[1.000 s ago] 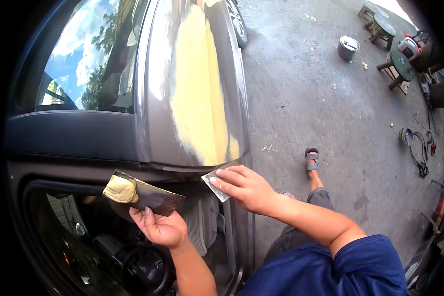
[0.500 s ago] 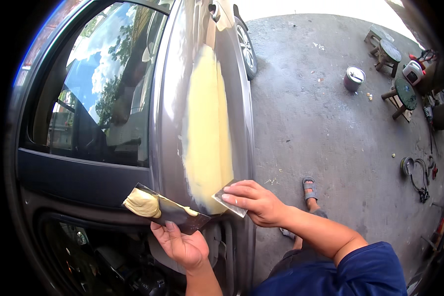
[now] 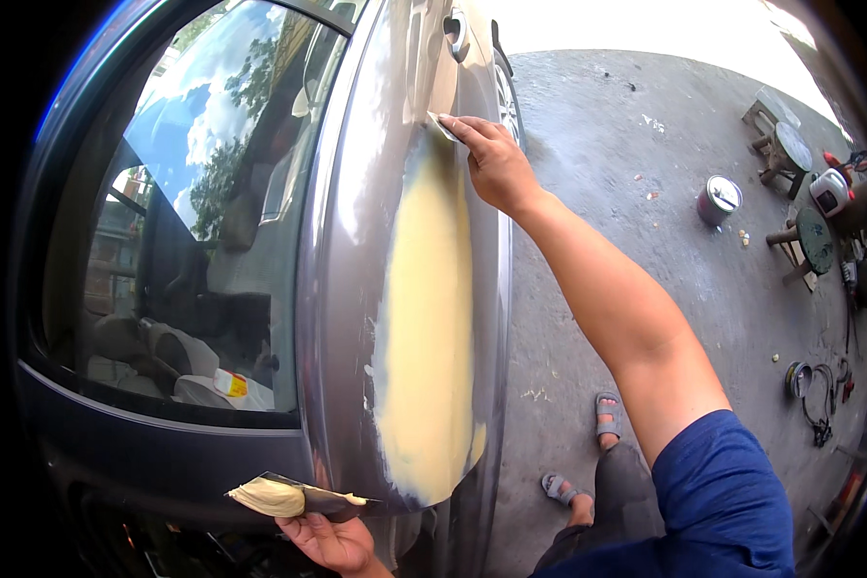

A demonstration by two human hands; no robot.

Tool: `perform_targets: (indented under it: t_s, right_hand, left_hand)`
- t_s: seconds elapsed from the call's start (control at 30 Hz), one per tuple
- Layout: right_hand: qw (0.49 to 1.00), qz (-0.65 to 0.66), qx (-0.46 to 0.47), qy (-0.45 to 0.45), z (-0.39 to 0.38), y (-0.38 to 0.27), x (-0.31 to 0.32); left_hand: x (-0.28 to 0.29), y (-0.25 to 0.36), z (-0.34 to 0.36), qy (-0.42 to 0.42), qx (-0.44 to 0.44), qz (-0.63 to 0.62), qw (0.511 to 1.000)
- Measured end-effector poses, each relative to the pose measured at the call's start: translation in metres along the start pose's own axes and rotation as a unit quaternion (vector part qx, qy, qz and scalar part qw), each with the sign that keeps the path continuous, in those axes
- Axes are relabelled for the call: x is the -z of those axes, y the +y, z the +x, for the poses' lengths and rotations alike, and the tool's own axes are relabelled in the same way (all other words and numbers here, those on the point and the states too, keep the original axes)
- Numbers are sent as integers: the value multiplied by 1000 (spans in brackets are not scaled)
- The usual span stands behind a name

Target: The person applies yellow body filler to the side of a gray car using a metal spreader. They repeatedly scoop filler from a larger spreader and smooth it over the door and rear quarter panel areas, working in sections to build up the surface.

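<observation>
A long patch of pale yellow body filler (image 3: 426,328) lies spread along the grey-brown car door (image 3: 349,318), its edges thin and whitish. My right arm is stretched far forward, and at the patch's far end my right hand (image 3: 503,171) grips a small flat spreader (image 3: 442,127), its edge against the panel just below the door handle. At the lower left, my left hand (image 3: 332,545) holds a dark flat plate (image 3: 329,506) from underneath. On that plate sits a thick lump of yellow filler (image 3: 268,497), with a smear toward the right corner.
Beside the filler is the door window (image 3: 202,212), reflecting sky and trees. The door handle (image 3: 456,35) juts out beyond my right hand. Over the concrete floor (image 3: 607,270) stand a paint can (image 3: 719,199) and low stools (image 3: 812,241), with a coiled cable (image 3: 823,400) farther right.
My right hand and the spreader have gone from the patch's near end to its far end. The ridge along the filler is smoothed out. My left hand and plate sit lower in view.
</observation>
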State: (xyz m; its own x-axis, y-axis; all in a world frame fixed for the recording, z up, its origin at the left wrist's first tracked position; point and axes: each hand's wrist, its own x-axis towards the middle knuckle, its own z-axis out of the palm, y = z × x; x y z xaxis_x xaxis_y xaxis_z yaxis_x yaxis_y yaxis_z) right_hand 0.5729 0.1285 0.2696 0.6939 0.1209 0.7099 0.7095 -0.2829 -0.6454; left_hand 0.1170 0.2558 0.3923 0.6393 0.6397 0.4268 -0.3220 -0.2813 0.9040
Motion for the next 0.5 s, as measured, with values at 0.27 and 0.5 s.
perform_targets:
  t_s: [0.27, 0.5]
  right_hand:
    - [999, 0, 42, -6, 6, 9, -22]
    - [995, -10, 94, -44, -38, -32, -15]
  left_hand:
    - [6, -8, 1, 3, -6, 13, 1000]
    - [8, -17, 0, 6, 1, 10, 1000]
